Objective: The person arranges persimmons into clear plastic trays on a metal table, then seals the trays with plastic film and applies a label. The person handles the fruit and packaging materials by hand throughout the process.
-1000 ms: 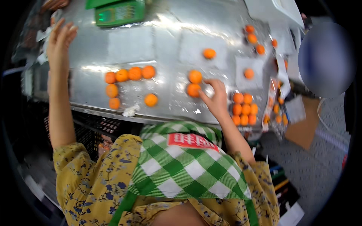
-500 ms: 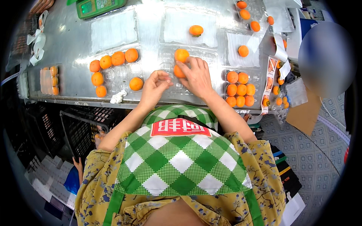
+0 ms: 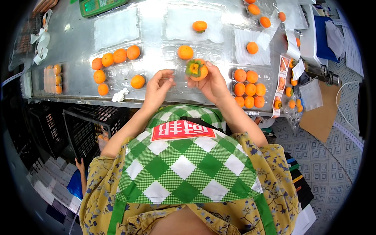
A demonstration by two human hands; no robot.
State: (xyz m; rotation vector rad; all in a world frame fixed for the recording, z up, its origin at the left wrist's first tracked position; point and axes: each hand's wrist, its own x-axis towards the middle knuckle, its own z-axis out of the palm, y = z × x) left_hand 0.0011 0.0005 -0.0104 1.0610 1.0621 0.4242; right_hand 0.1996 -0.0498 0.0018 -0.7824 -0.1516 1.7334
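Note:
My right hand (image 3: 213, 82) is closed round an orange persimmon (image 3: 203, 72), its green leafy calyx turned up. It is over the near part of a clear plastic tray (image 3: 169, 55), where one persimmon (image 3: 185, 52) sits at the back. To the left, my left hand (image 3: 158, 87) has its fingers curled in toward the thumb; whether anything small is between them is hidden. Beside it is a clear tray (image 3: 117, 72) with persimmons along its back and left sides, plus one persimmon (image 3: 137, 81) at the right. A fuller tray of persimmons (image 3: 250, 89) stands on the right.
Crumpled white tissue (image 3: 120, 95) lies by the table's (image 3: 70, 102) front edge. A closed clear box (image 3: 47, 80) of persimmons is far left, a green scale (image 3: 92, 8) at the back. White-lined trays (image 3: 116, 29) lie behind. Black crates (image 3: 80, 135) stand below the table.
My right hand has lifted the nearer persimmon out of the middle tray and turned it calyx up. My left hand has stayed curled nearby. The view has shifted slightly.

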